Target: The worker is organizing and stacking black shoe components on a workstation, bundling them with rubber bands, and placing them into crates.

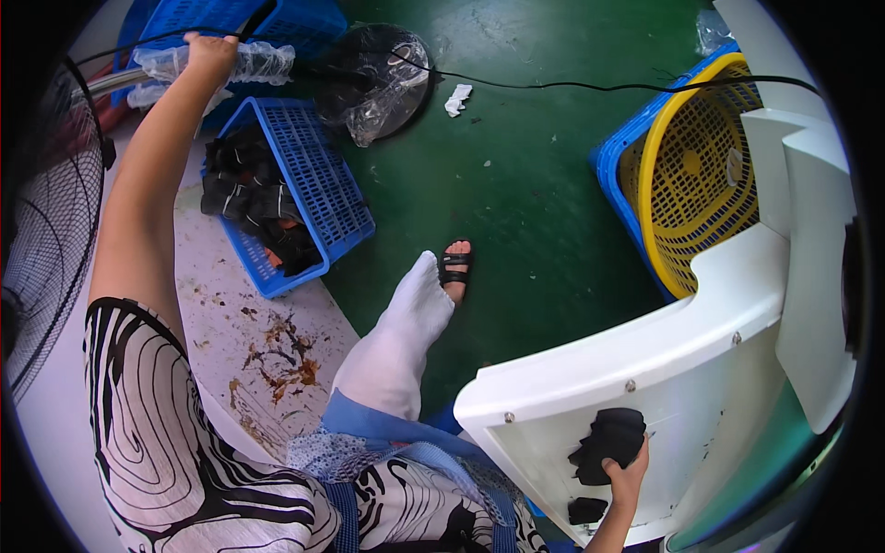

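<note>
My left hand (214, 57) is stretched far out at the upper left, closed around the plastic-wrapped pole (263, 63) of a standing fan. The fan's wire cage (55, 212) stands at the left edge. Low on the right, my right hand (629, 479) grips a bundle of black folded cloth (612, 444), its thumb pressed on top. This bundle is over the white tray (544, 461) of a white machine. A smaller black cloth piece (587, 511) lies on the tray beside my wrist.
A blue basket (346, 207) of black cloth bundles stands tilted at left. The fan's round base (406, 88) is plastic-covered. A yellow basket (650, 203) sits inside a blue one at right. A black cable (572, 86) crosses above the green floor. White scrap (457, 100) lies there.
</note>
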Motion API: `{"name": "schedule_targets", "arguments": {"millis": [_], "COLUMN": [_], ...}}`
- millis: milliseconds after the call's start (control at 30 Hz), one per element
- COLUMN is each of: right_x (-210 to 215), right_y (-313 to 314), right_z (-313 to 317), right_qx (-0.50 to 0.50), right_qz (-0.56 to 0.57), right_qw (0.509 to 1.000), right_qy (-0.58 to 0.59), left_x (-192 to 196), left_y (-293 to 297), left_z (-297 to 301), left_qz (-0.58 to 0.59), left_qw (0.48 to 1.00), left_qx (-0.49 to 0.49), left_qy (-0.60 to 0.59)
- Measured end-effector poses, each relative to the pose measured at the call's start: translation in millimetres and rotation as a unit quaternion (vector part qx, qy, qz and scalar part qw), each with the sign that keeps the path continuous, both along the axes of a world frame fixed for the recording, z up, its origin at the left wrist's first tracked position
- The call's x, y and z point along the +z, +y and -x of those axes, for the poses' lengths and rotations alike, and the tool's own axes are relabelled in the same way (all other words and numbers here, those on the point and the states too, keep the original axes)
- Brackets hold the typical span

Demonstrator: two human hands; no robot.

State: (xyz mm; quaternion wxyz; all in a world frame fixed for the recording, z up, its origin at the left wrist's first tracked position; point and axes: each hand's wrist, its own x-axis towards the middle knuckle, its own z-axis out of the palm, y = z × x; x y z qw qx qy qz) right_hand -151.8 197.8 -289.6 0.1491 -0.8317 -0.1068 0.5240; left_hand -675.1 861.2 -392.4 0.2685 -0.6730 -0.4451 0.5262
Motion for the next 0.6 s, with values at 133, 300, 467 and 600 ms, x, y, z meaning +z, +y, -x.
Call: {"name": "schedule_targets", "arguments": {"millis": [133,300,467,600], "right_x": [-7.1,-18.1,-15.9,17.5], "right_y": [-12.3,-18.1,-9.1,-6.3], "right_z": [-3.3,0.4,-9.9,-45.7], "right_qx": [0.066,0.157,0.141,0.306], "right_qz": [-0.015,-0.049,-0.138,-0.294], "right_qw": [0.997,0.984,0.98,0.875], "right_qy": [-0.028,-0.066,0.023,-0.233], "left_x": [-6.2,44.8,161.9,177.2], "left_y": [-72.2,-262.7,-410.6,-498.1], "left_z": [-67.1,-187.4,-273.0,-340.1], "left_qz": [0.042,0.299,0.152,0.241], "left_qw": [0.986,0.919,0.736,0.641], "left_qx": [-0.158,-0.056,-0.006,-0.064], "left_qy": [-0.045,-0.252,-0.66,-0.726]}}
